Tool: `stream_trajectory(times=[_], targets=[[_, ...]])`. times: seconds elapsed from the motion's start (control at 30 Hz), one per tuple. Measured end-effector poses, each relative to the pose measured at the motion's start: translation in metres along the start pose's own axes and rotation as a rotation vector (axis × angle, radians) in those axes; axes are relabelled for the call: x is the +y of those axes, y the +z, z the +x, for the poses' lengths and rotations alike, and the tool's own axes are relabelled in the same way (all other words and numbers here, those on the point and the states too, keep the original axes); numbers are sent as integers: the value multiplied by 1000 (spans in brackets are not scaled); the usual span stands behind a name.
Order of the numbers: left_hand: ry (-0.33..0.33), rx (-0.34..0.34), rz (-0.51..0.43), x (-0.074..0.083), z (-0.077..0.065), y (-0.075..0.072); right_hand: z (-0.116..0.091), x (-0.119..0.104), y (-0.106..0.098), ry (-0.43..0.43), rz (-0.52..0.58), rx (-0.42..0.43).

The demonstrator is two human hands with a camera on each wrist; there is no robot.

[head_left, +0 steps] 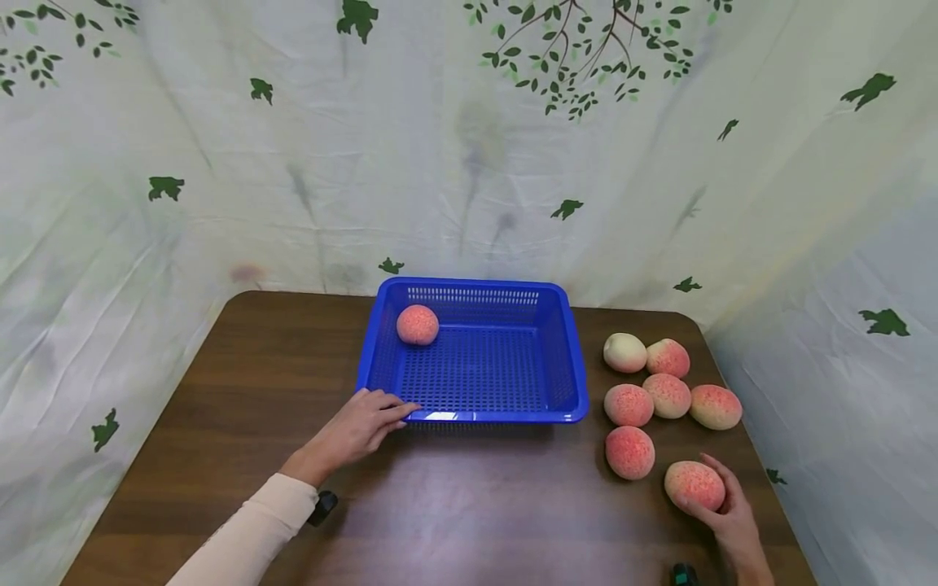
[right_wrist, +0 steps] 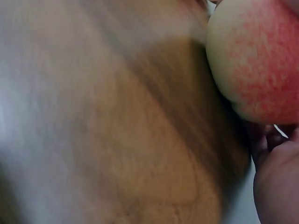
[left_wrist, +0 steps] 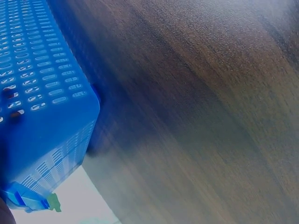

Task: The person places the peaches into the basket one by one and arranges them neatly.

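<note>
A blue plastic basket (head_left: 469,420) with slotted walls stands on the table, one pink peach (head_left: 418,325) inside its back left corner. My left hand (head_left: 366,419) grips the rim at the front left corner. In the left wrist view, the basket's wall (left_wrist: 51,126) fills the left side, and only a sliver of the hand shows at the lower left. At the front right, my right hand (head_left: 729,513) holds a pink and cream peach (head_left: 694,485), thumb on the near side and fingers round the far side. That peach (right_wrist: 257,60) looms large in the right wrist view.
Several more peaches lie loose right of the basket, among them a pale one (head_left: 625,352) at the back and a redder one (head_left: 630,452) nearest the held peach. The brown wooden table (head_left: 469,505) meets a leaf-patterned cloth (head_left: 440,163) behind and at both sides.
</note>
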State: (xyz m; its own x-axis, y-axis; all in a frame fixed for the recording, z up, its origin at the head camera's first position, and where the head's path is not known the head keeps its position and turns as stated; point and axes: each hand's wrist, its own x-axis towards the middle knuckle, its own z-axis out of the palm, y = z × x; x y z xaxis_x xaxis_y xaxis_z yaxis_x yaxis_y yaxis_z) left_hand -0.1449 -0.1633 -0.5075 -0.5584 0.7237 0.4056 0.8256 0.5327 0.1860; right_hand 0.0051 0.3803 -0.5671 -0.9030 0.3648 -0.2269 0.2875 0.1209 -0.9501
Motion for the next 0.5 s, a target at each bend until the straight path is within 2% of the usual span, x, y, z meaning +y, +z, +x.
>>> stream_trajectory(times=[0.17,0.33,0.5], targets=[[3,0,-8,1,-2,0,0,2,4,91,28,60],[-5,-9,-6,1,-2,1,2,3,6,117,20,120],[-11,-1,-8,1,-1,1,4,2,8,140,83,212]])
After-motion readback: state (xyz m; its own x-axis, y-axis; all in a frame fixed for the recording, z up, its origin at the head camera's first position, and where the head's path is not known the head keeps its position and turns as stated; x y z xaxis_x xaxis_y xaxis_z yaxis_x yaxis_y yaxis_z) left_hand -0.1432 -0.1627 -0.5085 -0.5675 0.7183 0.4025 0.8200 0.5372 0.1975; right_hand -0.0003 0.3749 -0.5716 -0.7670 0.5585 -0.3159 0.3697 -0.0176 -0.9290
